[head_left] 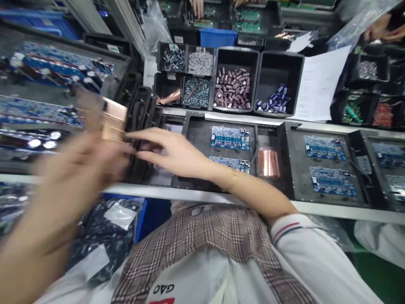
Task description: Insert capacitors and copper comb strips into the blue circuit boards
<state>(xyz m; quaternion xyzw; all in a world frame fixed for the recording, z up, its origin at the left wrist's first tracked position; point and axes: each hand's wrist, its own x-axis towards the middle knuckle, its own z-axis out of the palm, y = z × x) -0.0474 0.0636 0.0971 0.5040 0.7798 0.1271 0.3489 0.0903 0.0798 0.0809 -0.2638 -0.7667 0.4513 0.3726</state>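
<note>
My left hand [85,160], blurred by motion, is closed around a small stack of flat copper-coloured strips [114,116] that sticks up past its fingers. Close on its right, my right hand [174,152] reaches in with index finger and thumb apart; the index fingertip is at the edge of the strips, and I cannot tell whether it touches them. Beneath my right forearm, a black tray holds blue circuit boards [230,138]. More copper strips [268,162] lie in a compartment to the right of those boards.
Black bins hold purple-brown capacitors [232,88], blue capacitors [275,101] and other small parts [200,62]. A tray of larger blue boards [60,63] stands at the left. White paper [316,84] lies right of the bins. Other people's hands [198,7] show at the back.
</note>
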